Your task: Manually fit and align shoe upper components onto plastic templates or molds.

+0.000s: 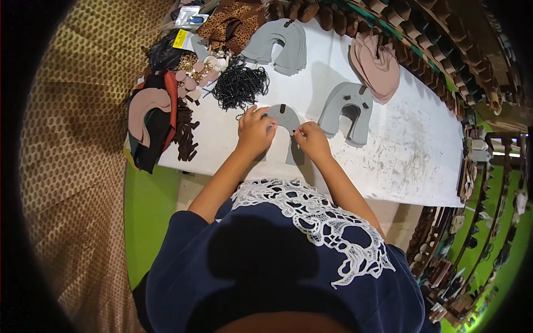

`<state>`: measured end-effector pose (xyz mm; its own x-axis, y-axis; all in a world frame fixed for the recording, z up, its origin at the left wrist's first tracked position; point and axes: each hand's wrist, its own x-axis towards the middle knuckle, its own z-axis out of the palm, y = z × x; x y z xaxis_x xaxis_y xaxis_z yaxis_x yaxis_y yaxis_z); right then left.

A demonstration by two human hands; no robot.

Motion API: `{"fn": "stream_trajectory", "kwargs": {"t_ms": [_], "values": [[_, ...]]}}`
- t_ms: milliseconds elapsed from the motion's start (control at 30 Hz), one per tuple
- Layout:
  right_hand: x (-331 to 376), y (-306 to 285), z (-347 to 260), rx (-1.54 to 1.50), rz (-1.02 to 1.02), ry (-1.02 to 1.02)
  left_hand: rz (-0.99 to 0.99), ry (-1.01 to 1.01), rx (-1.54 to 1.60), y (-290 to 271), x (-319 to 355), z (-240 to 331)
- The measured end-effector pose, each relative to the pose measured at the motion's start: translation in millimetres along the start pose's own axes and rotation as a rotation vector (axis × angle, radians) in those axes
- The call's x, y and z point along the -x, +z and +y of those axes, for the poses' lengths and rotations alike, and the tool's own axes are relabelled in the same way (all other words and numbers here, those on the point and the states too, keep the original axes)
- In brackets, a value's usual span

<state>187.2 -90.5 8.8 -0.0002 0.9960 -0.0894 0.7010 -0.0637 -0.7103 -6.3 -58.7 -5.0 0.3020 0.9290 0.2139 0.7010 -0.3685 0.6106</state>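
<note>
A grey, arch-shaped, leather-like upper piece (pixel 285 117) lies on the white table before me, a small dark strip at its top and a few tiny holes below. Curved over its left side, my left hand (pixel 256 133) grips that edge between thumb and fingers. At the inner edge of its right side, my right hand (pixel 313 141) pinches something small and dark, too small to name. Just right of this hand sits a stack of matching grey pieces (pixel 333 105) with loose dark bits on top. A heap of black beaded strands (pixel 239 83) lies beyond my left hand.
Further back are another grey stack (pixel 280 41) and pink cut pieces (pixel 377 69). To the left lie dark brown strips (pixel 187 133), a pink curved piece (pixel 145 111) on black and red material, and leopard-print fabric (pixel 233 25). Crowded racks (pixel 427 44) line the far and right sides.
</note>
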Motion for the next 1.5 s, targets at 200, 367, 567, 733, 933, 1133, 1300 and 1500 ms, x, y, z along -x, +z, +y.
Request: {"fn": "stream_trajectory", "kwargs": {"t_ms": [200, 367, 567, 733, 933, 1133, 1300, 1500], "values": [[-13, 9, -14, 0.093, 0.078, 0.025, -0.03, 0.018, -0.137, 2, -7, -2], [-23, 19, -10, 0.078, 0.103, 0.061, -0.076, 0.048, -0.309, 15, -22, -5], [-23, 23, -11, 0.013, 0.18, 0.074, -0.129, 0.064, -0.321, 14, -35, -8], [-17, 28, -13, -0.005, 0.284, 0.046, -0.204, 0.009, -0.213, 3, -45, -5], [-7, 28, -8, 0.136, 0.283, -0.141, -0.215, 0.104, -0.178, 4, -53, -15], [5, 23, -8, 0.241, 0.23, -0.222, -0.277, 0.17, -0.129, 3, -59, -16], [10, 22, -8, 0.273, 0.223, -0.225, -0.384, 0.148, -0.149, -1, -65, -5], [9, 29, -8, 0.33, 0.25, -0.238, -0.326, 0.15, -0.173, 15, -62, -14]]}}
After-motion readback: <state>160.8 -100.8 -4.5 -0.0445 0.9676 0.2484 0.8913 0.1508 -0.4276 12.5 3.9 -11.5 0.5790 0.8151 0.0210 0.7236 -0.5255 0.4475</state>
